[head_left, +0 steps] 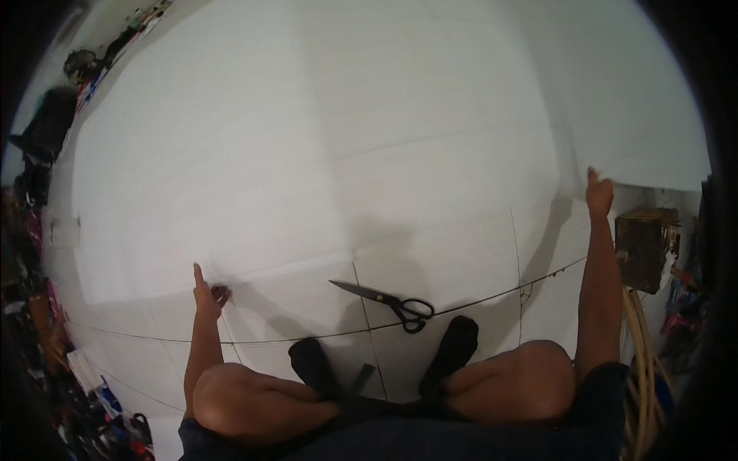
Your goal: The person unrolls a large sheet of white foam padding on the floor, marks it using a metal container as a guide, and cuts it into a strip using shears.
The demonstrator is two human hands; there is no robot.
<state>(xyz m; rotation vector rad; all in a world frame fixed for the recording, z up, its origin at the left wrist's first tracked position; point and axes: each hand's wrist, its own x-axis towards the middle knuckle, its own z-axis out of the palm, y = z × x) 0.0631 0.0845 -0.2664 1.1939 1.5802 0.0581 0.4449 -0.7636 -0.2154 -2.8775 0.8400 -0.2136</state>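
A large thin white sheet spreads over the tiled floor in front of me; whether it is cloth or paper I cannot tell. At its near left edge is my left hand, one finger stretched out over the sheet and the others apart and partly bent. My right hand, out to the right, is closed at the edge of a raised white sheet part, which slopes up from the floor. Between the two hands, black-handled scissors lie on the tiles near my feet, blades partly apart and pointing left.
My feet in dark socks rest on the tiles. Right of my right arm stands a worn brown box, with bent cane-like lengths below it. Mixed clutter lines the left side. A small dark strip lies between my feet.
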